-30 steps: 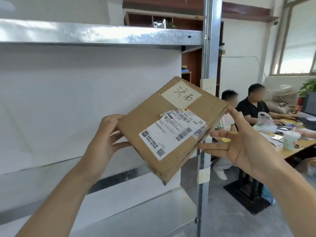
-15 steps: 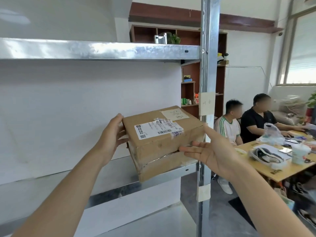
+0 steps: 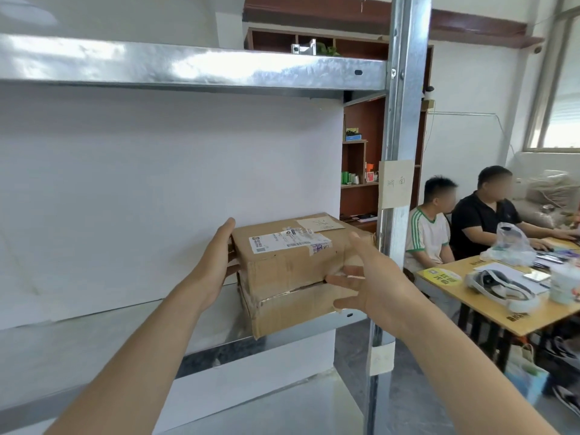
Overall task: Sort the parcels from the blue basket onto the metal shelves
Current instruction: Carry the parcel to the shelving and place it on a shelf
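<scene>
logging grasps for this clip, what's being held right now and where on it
A cardboard parcel, clasped between both hands: left hand flat on its left side, right hand on its right front corner.

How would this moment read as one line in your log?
step: shelving | item: brown cardboard parcel on metal shelf | left hand: holding | right hand: holding | status: partly overhanging

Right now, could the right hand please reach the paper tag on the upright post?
Probably yes: the right hand rests on the cardboard parcel, and the paper tag hangs just above with nothing between.
</scene>
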Demonstrator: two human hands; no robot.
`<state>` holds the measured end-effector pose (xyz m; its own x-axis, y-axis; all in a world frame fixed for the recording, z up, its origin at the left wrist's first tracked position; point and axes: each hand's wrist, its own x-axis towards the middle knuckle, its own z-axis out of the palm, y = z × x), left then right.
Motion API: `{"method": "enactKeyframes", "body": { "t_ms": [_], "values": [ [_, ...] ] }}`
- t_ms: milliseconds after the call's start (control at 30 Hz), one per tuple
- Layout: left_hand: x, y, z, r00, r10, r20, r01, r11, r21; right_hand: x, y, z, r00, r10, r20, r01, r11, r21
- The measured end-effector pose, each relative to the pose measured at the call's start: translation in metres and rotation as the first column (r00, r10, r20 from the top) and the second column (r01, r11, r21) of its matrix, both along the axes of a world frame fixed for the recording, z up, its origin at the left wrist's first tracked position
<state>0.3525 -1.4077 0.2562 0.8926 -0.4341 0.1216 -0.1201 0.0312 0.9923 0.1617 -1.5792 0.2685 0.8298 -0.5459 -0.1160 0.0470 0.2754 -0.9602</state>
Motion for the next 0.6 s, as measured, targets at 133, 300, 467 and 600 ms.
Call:
{"method": "enactKeyframes", "body": {
  "t_ms": [133,300,467,600],
  "values": [
    [-0.004,-0.006,-0.001,1.000,-0.015,0.017,0.015,1.000,-0.009,0.002,0.003,-0.004,1.000,0.002,-0.004,-0.002,1.000,0.018],
    [-0.006,-0.013,-0.005,0.999,-0.037,0.010,0.038,0.999,-0.005,0.001,0.004,-0.005,1.000,0.019,0.016,-0.019,1.000,0.023],
    [-0.015,-0.006,-0.002,0.999,-0.039,-0.010,0.039,0.999,0.011,-0.003,0.004,-0.006,0.999,0.019,0.035,-0.020,0.999,0.025],
    [-0.028,0.011,0.004,0.997,0.068,-0.048,-0.071,0.996,-0.053,-0.014,0.001,-0.002,0.997,0.033,0.068,-0.030,0.999,-0.046]
  ]
}}
